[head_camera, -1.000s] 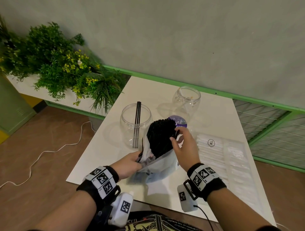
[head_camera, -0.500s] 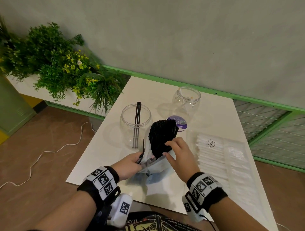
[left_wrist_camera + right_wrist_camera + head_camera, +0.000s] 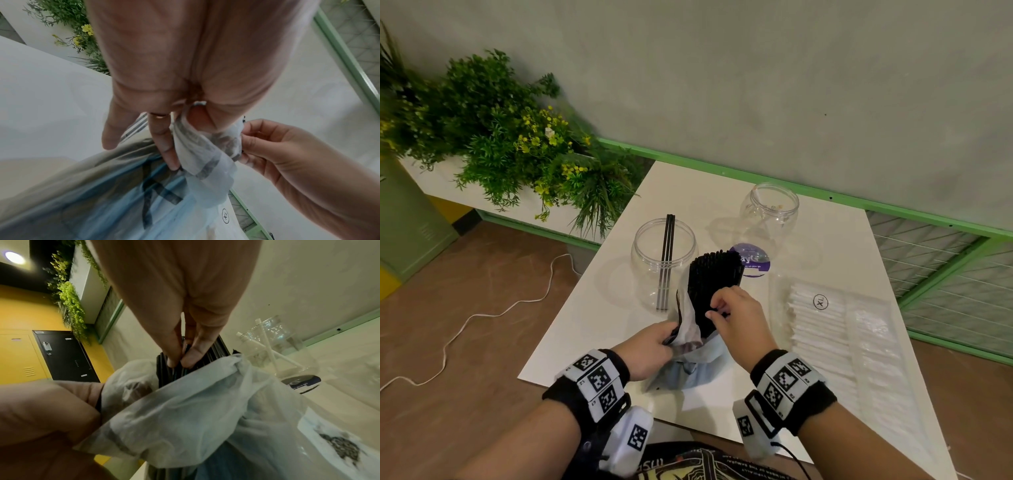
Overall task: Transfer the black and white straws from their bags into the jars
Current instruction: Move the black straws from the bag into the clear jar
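White tabletop fills the middle of the head view, and on it the bag of black straws stands at centre, just below and right of the near jar, which already has a few black straws standing in it; the far jar sits at upper right, and the flat bag of white straws lies at the right edge. To pull well, the left hand, clenched on the gathered plastic, probably has to hold the bag still and low while the right hand, fingertips pinching into the black bundle, takes only a small bunch and lifts it straight along its length. Only the right wrist view shows that pinch closely, and white straws leaning inside the far jar; only the left wrist view shows the left thumb and fingers bunching the bag's rim.
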{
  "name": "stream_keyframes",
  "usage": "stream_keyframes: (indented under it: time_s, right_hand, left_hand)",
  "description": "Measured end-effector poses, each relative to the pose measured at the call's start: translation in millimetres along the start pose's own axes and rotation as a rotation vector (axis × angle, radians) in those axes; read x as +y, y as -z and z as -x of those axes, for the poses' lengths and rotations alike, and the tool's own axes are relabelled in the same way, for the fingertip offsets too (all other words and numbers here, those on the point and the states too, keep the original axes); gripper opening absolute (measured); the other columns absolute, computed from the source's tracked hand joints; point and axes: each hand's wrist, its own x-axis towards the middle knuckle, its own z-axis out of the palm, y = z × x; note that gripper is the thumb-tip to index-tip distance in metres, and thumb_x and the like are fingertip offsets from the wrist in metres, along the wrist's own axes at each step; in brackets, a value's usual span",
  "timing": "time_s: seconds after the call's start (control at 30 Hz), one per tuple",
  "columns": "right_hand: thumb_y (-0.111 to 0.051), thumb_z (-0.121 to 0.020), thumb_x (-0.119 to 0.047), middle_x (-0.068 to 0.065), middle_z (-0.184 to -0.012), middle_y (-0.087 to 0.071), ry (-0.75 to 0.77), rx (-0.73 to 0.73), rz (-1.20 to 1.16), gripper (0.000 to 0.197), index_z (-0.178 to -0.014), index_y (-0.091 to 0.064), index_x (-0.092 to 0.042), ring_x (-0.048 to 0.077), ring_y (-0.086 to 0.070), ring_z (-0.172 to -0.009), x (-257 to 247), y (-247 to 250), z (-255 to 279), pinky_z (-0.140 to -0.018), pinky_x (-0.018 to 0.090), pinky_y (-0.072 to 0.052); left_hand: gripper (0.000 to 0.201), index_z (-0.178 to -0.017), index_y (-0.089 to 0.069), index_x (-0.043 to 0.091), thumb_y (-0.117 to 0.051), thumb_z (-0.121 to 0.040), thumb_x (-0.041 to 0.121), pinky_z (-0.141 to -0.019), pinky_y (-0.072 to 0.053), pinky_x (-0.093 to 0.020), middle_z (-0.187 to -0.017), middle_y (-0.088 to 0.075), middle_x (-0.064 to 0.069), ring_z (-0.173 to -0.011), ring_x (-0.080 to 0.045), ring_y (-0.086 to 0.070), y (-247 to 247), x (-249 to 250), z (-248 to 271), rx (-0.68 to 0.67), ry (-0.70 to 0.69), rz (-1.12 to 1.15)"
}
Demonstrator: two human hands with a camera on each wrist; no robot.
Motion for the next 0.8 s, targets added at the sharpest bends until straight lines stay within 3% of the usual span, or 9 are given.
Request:
stream_keyframes:
  time_s: [0.07, 0.17, 0.3, 0.43, 0.5, 0.57, 0.63, 0.7, 0.8]
  right_hand:
    - [-0.068, -0.083, -0.004, -0.002, -0.082, -0.059, -0.034, -0.018, -0.019, 0.011, -0.083, -0.061, -0.013, 0.01, -0.056, -0.075, -2.9, 1.7, 1.0, -0.067, 0.013, -0.046]
    - [-0.069, -0.082, -0.002, -0.008, -0.077, -0.062, -0.041, -0.003, -0.102, 0.014, -0.08, -0.064, -0.014, 0.009, -0.059, -0.076, -8.5, 3.5, 5.0, -0.066, 0.013, -0.049]
    - [-0.068, -0.081, 0.002, -0.004, -0.083, -0.065, 0.131, 0.087, -0.163, 0.013, -0.084, -0.066, -0.01, 0.012, -0.061, -0.075, -22.4, 8.7, 0.6, -0.069, 0.023, -0.054]
    - [-0.063, -0.082, 0.003, 0.004, -0.092, -0.066, 0.354, 0.024, 0.009, 0.012, -0.09, -0.065, -0.005, 0.016, -0.06, -0.087, -28.8, 8.1, -13.0, -0.079, 0.031, -0.051]
    - [-0.061, -0.085, 0.002, 0.009, -0.109, -0.066, 0.457, -0.008, 0.096, 0.014, -0.096, -0.066, -0.003, 0.02, -0.06, -0.106, -26.7, 5.6, -12.0, -0.092, 0.037, -0.05]
    - [-0.061, -0.087, 0.0, 0.012, -0.131, -0.056, 0.546, 0.074, 0.128, 0.022, -0.109, -0.063, -0.001, 0.021, -0.048, -0.127, -17.3, 8.1, -2.1, -0.108, 0.035, -0.039]
    - [-0.065, -0.087, -0.015, 0.011, -0.142, -0.044, 0.439, 0.234, 0.103, 0.04, -0.124, -0.055, -0.006, 0.022, -0.038, -0.135, -3.0, 16.1, 15.0, -0.114, 0.036, -0.03]
    - [-0.066, -0.082, -0.043, 0.004, -0.146, -0.033, 0.116, 0.357, 0.011, 0.062, -0.133, -0.042, -0.018, 0.016, -0.03, -0.138, 20.0, 22.4, 34.2, -0.116, 0.036, -0.027]
    - [-0.072, -0.057, -0.073, -0.012, -0.144, -0.024, -0.304, 0.135, -0.2, 0.106, -0.142, -0.024, -0.03, 0.011, -0.028, -0.136, 45.0, 21.4, 47.9, -0.113, 0.038, -0.03]
  left_hand:
    - [0.043, -0.105, -0.061, 0.016, -0.068, -0.078, 0.049, -0.099, -0.046, -0.036, -0.112, -0.063, -0.009, -0.108, -0.019, -0.06, 0.5, -1.1, -0.5, 0.031, -0.024, -0.05]
    - [0.015, -0.098, -0.06, 0.024, -0.068, -0.086, 0.021, -0.094, -0.042, -0.018, -0.112, -0.053, -0.006, -0.11, -0.016, -0.052, 0.3, 4.0, -0.7, 0.066, -0.04, -0.033]
    - [0.039, -0.107, -0.053, 0.015, -0.05, -0.083, -0.016, -0.088, -0.034, 0.0, -0.122, -0.04, -0.002, -0.117, -0.013, -0.043, 3.2, 10.5, 1.6, 0.185, -0.039, 0.001]
    - [0.063, -0.118, -0.053, 0.025, -0.04, -0.077, -0.022, -0.11, -0.032, -0.025, -0.135, -0.041, 0.006, -0.127, -0.008, -0.039, 5.3, 13.8, 0.2, 0.175, -0.087, 0.04]
    - [0.065, -0.121, -0.053, 0.025, -0.042, -0.078, -0.023, -0.101, -0.045, -0.031, -0.127, -0.054, 0.002, -0.121, -0.013, -0.051, 3.8, 15.0, 0.1, 0.183, -0.075, 0.139]
    - [0.062, -0.117, -0.056, 0.023, -0.038, -0.081, -0.024, -0.083, -0.053, -0.024, -0.112, -0.066, -0.001, -0.106, -0.015, -0.062, 2.6, 16.1, 2.1, 0.191, -0.032, 0.24]
    - [0.06, -0.114, -0.061, 0.022, -0.038, -0.083, -0.023, -0.079, -0.052, -0.026, -0.102, -0.071, -0.001, -0.095, -0.015, -0.066, 4.2, 14.5, 3.2, 0.189, 0.02, 0.279]
    - [0.054, -0.113, -0.064, 0.017, -0.037, -0.085, -0.021, -0.076, -0.05, -0.031, -0.097, -0.073, -0.005, -0.089, -0.019, -0.065, 6.8, 12.9, 4.0, 0.188, 0.069, 0.311]
    - [0.047, -0.105, -0.067, 0.009, -0.037, -0.085, -0.021, -0.067, -0.052, -0.026, -0.095, -0.071, -0.016, -0.083, -0.02, -0.067, 8.1, 14.3, 4.5, 0.185, 0.101, 0.36]
